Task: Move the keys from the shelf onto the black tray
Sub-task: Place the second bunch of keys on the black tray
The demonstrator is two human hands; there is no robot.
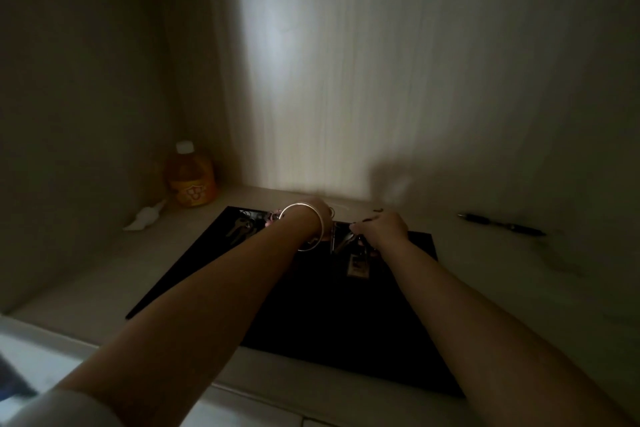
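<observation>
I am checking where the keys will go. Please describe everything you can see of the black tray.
The black tray is a flat, thin, dark rectangle with a matte look, lying on the pale shelf, its near edge close to the shelf front. A bunch of keys lies at its far left corner. Both forearms reach over it; the left hand and right hand are at its far edge, and more keys with a tag hang below the right hand.

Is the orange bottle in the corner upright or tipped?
Upright: the orange plastic bottle stands on its base on the pale shelf, white cap on top.
</observation>
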